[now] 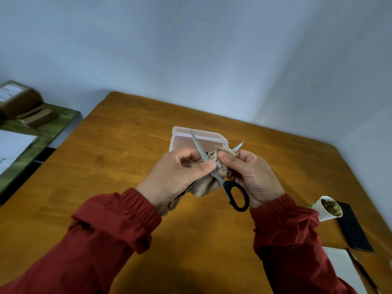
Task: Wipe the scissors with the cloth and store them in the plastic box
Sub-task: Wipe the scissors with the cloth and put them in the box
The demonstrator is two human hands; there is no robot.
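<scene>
Wiping underway: black-handled steel scissors [214,172] held spread by left hand [180,177], so one blade is pinched through beige cloth [220,153] by right-hand fingers [226,159]; open clear plastic box [197,139] waits behind, mid-tabletop [127,145].

We see soft, even, cool light on the pale blue-grey wall [191,49], with faint shadows. Our wide lens bends the glossy orange-brown wooden table [118,145] at its edges, and the corners blur slightly.
</scene>
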